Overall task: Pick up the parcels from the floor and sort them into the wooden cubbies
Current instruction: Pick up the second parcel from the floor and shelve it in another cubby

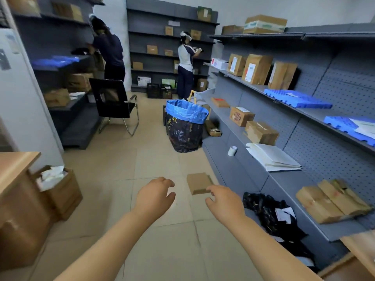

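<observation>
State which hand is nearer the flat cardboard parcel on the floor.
Right. The right hand overlaps the flat cardboard parcel's near corner; the left hand hovers apart, to its left.

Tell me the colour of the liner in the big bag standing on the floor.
Bright blue liner, folded over the rim of the dark patterned bag; the head view shows it.

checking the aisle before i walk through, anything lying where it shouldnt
Yes: a flat brown cardboard parcel lies on the tiled floor beside the grey metal shelving, in the walkway. Both hands, left and right, are open near it, neither gripping it.
</observation>
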A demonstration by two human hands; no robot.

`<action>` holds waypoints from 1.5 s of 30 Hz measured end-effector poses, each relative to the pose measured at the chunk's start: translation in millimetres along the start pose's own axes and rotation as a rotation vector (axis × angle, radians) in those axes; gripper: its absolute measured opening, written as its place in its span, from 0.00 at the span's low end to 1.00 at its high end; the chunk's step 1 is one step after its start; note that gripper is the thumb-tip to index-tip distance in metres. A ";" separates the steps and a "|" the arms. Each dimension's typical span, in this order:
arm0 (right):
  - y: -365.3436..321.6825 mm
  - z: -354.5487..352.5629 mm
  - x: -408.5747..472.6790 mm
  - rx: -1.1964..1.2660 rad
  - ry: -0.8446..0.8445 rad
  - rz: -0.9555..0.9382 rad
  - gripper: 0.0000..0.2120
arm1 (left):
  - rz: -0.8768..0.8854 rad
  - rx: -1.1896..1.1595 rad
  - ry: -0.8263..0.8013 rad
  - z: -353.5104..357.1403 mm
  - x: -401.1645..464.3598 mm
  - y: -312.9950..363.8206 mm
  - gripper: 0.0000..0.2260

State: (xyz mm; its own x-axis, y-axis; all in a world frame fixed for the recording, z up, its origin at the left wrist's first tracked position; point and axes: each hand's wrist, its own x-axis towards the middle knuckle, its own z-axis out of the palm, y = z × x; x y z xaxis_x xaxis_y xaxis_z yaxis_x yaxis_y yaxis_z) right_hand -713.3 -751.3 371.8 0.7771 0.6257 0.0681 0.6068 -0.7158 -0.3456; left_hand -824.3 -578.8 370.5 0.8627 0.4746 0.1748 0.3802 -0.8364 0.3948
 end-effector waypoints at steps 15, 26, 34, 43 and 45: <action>-69.8 74.3 234.6 0.003 -0.058 0.127 0.16 | -0.016 -0.005 -0.077 3.1 222.7 -167.4 0.15; -32.6 104.7 363.9 0.047 -0.080 0.275 0.15 | 0.035 -0.015 -0.176 53.9 361.2 -189.0 0.15; 11.8 117.0 488.2 0.122 -0.109 0.329 0.15 | 0.007 0.008 -0.180 82.7 494.2 -194.5 0.15; 34.3 125.6 612.2 0.123 -0.162 0.391 0.14 | -0.021 -0.031 -0.212 109.8 611.8 -221.4 0.15; 33.8 133.2 640.0 0.125 -0.157 0.413 0.14 | -0.019 -0.041 -0.227 117.1 640.9 -233.4 0.15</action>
State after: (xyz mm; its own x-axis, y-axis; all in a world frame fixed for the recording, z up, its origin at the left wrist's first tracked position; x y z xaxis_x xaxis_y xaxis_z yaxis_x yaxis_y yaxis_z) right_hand -217.7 -333.8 279.1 0.9088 0.3421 -0.2388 0.2190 -0.8784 -0.4248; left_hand -321.1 -111.5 284.8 0.9104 0.4120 -0.0388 0.3870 -0.8142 0.4328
